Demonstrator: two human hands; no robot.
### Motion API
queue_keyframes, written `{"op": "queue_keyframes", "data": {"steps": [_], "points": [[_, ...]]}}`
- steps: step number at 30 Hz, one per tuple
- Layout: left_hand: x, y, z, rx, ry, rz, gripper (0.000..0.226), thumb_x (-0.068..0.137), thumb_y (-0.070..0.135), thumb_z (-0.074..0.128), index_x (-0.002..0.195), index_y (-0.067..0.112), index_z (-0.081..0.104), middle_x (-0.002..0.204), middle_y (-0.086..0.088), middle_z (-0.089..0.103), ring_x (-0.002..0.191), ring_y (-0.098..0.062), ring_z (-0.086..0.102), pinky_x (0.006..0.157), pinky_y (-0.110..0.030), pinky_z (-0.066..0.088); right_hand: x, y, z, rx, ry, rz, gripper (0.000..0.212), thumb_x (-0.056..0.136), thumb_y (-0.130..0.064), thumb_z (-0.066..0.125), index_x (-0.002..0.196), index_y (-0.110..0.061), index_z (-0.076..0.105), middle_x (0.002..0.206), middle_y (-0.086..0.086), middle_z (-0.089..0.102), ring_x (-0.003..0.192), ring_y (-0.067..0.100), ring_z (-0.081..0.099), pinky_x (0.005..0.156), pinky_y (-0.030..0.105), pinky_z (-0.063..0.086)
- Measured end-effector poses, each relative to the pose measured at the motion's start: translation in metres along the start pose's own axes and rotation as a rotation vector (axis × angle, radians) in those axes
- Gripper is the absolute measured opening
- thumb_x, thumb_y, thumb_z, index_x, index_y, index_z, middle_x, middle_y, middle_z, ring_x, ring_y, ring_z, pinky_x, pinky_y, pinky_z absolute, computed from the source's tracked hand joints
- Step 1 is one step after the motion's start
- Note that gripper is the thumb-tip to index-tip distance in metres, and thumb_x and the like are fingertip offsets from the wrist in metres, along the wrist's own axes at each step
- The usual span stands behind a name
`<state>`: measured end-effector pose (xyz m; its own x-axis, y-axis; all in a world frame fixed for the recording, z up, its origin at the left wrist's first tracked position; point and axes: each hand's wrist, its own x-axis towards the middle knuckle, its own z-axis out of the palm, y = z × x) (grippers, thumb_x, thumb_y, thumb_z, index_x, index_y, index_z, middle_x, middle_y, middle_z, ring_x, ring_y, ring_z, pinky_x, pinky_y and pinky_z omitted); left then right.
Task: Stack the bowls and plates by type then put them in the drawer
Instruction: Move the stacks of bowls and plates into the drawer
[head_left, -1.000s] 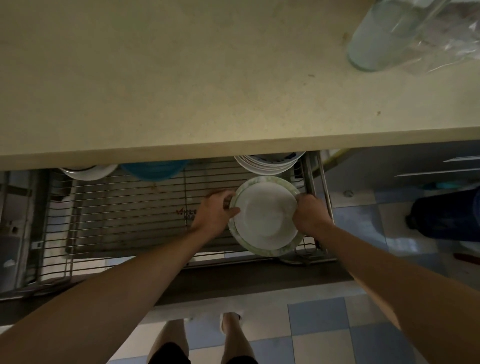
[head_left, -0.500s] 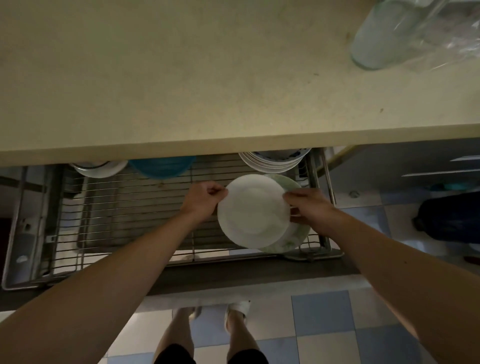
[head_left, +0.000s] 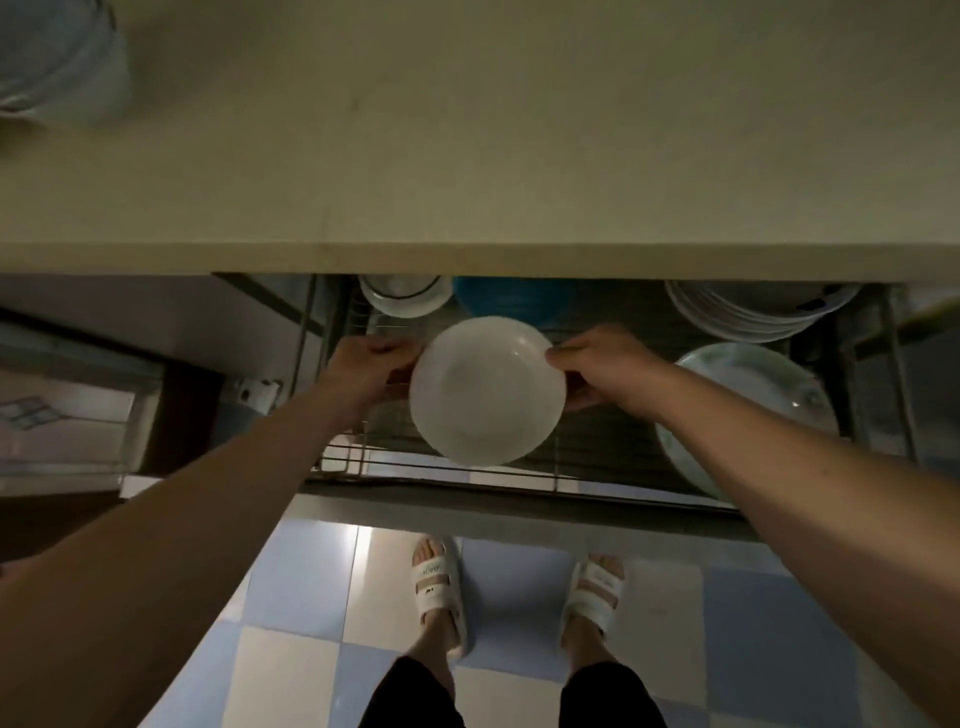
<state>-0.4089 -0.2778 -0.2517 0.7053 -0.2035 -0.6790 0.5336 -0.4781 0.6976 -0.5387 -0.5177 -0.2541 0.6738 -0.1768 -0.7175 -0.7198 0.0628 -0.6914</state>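
the counter overhangs the open wire drawer. in the drawer's right front lies a green-rimmed plate; behind it, a plate stack sits half under the counter. a blue bowl and a white bowl sit at the drawer's back left. over the drawer's middle, a white plate is pinched at opposite rims by the left hand and right hand, fingers closed on its edge.

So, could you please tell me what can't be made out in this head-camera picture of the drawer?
- Blue bowl: back part hidden under the countertop edge.
- Plate stack: count unclear, far side cut off by the countertop.
- Green-rimmed plate: near side covered by the right forearm.
- Object at top left: blurred, cropped by the frame.
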Motion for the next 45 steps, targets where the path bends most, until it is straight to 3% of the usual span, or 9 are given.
{"op": "queue_keyframes", "data": {"steps": [4, 9, 14, 21, 27, 33, 35, 40, 45], "points": [[0.04, -0.007, -0.036, -0.176, 0.063, -0.081, 0.015, 0.099, 0.008, 0.06, 0.109, -0.004, 0.061, 0.091, -0.018, 0.067, 0.08, -0.027, 0.068, 0.072, -0.037, 0.062, 0.02, -0.007, 0.035, -0.017, 0.084, -0.002, 0.003, 0.096, -0.015, 0.066, 0.097, -0.015, 0.068, 0.096, 0.006, 0.071, 0.082, 0.014, 0.071, 0.049, 0.02, 0.056], [0.113, -0.006, -0.044, -0.191, 0.073, -0.066, 0.037, 0.102, 0.02, 0.058, 0.128, -0.007, 0.052, 0.1, -0.022, 0.067, 0.076, -0.027, 0.069, 0.063, -0.039, 0.062, 0.042, -0.006, 0.054, -0.018, 0.199, 0.027, 0.005, 0.095, -0.009, 0.066, 0.1, -0.008, 0.066, 0.095, 0.01, 0.071, 0.078, 0.016, 0.072, 0.046, 0.021, 0.056], [0.161, -0.004, -0.038, -0.236, 0.152, -0.017, 0.041, 0.101, 0.022, 0.06, 0.131, -0.004, 0.049, 0.082, -0.017, 0.064, 0.068, -0.029, 0.07, 0.049, -0.041, 0.06, 0.059, -0.001, 0.069, -0.005, 0.236, 0.07, 0.006, 0.095, -0.004, 0.066, 0.101, -0.005, 0.065, 0.093, 0.013, 0.072, 0.073, 0.018, 0.073, 0.047, 0.025, 0.058], [0.182, -0.008, -0.042, -0.229, 0.169, 0.019, 0.038, 0.098, 0.002, 0.055, 0.136, -0.001, 0.046, 0.122, -0.029, 0.062, 0.075, -0.038, 0.073, 0.069, -0.052, 0.063, 0.066, 0.004, 0.078, -0.091, 0.22, 0.062, 0.002, 0.094, -0.007, 0.067, 0.094, -0.008, 0.066, 0.091, 0.01, 0.073, 0.079, 0.018, 0.074, 0.052, 0.024, 0.059], [0.173, -0.006, -0.044, -0.272, 0.236, 0.032, 0.038, 0.096, -0.005, 0.052, 0.133, 0.003, 0.048, 0.135, -0.027, 0.053, 0.097, -0.049, 0.068, 0.053, -0.042, 0.062, 0.055, 0.005, 0.07, -0.148, 0.178, 0.114, 0.005, 0.095, -0.008, 0.065, 0.1, -0.01, 0.067, 0.091, 0.009, 0.074, 0.081, 0.019, 0.073, 0.058, 0.029, 0.06], [0.152, 0.005, -0.028, -0.218, 0.161, 0.077, 0.022, 0.091, -0.006, 0.059, 0.112, -0.002, 0.053, 0.13, -0.025, 0.057, 0.105, -0.047, 0.067, 0.079, -0.055, 0.061, 0.026, 0.011, 0.042, -0.192, 0.221, 0.2, 0.004, 0.097, -0.009, 0.063, 0.099, -0.012, 0.064, 0.092, 0.01, 0.072, 0.079, 0.018, 0.07, 0.051, 0.026, 0.055], [0.146, 0.009, -0.009, -0.189, 0.1, 0.098, 0.011, 0.092, -0.009, 0.057, 0.094, 0.001, 0.054, 0.116, -0.03, 0.063, 0.093, -0.044, 0.071, 0.072, -0.052, 0.063, 0.019, 0.017, 0.029, -0.176, 0.246, 0.219, 0.004, 0.098, -0.007, 0.062, 0.098, -0.011, 0.064, 0.095, 0.012, 0.071, 0.081, 0.021, 0.07, 0.056, 0.029, 0.056], [0.137, 0.009, 0.051, -0.187, -0.017, 0.037, 0.012, 0.095, -0.005, 0.062, 0.103, -0.011, 0.056, 0.096, -0.03, 0.069, 0.059, -0.031, 0.074, 0.051, -0.032, 0.06, 0.006, 0.041, -0.002, -0.145, 0.303, 0.245, 0.003, 0.096, -0.009, 0.066, 0.096, -0.011, 0.067, 0.092, 0.012, 0.073, 0.081, 0.022, 0.072, 0.052, 0.028, 0.057], [0.139, 0.007, 0.077, -0.253, -0.001, -0.01, 0.022, 0.096, -0.007, 0.06, 0.116, -0.013, 0.057, 0.108, -0.033, 0.066, 0.07, -0.034, 0.073, 0.051, -0.032, 0.06, 0.005, 0.051, -0.015, -0.078, 0.313, 0.22, 0.002, 0.095, -0.008, 0.067, 0.095, -0.009, 0.069, 0.094, 0.013, 0.074, 0.085, 0.025, 0.073, 0.059, 0.032, 0.061]]}}
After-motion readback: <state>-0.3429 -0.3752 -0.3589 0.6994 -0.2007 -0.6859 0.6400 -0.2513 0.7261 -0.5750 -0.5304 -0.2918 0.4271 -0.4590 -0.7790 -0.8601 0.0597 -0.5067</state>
